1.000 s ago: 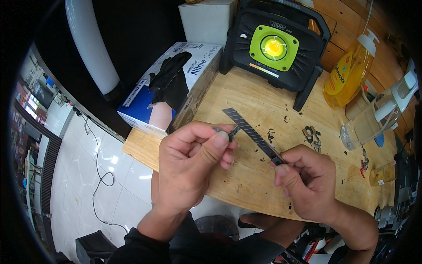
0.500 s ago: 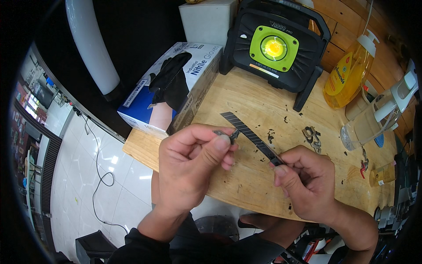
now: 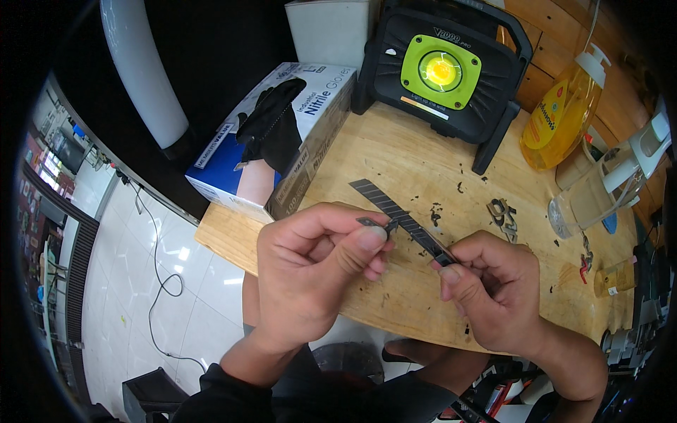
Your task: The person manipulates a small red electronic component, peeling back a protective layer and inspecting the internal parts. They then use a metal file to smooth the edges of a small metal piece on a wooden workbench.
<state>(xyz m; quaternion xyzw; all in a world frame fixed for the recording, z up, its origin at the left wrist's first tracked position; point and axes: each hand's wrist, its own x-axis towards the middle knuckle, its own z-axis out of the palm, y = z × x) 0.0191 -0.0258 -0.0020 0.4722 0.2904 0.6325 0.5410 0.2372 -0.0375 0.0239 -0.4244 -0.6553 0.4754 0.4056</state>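
Note:
My left hand [image 3: 303,271] pinches a small grey metal piece [image 3: 391,226] between thumb and fingers; most of it is hidden by the fingertips, so its exact kind does not show. In my right hand [image 3: 497,289] is a snap-off utility knife [image 3: 395,211], its long dark scored blade extended and pointing up to the left. The blade's edge lies close to the metal piece, and I cannot tell whether they touch. Both hands are over the front of the wooden table [image 3: 395,310]. Similar grey metal pieces [image 3: 502,217] lie on the tabletop to the right.
Dark scraps [image 3: 436,213] are scattered on the table. A lit work light [image 3: 441,70] stands at the back, beside a glove box [image 3: 321,99] with a black glove poking out. On the right are a yellow pump bottle [image 3: 564,116], a clear pump bottle [image 3: 599,190] and a small jar [image 3: 615,278].
My left hand has shifted slightly right with the metal piece, nearer the middle of the blade. The knife has barely moved in my right hand.

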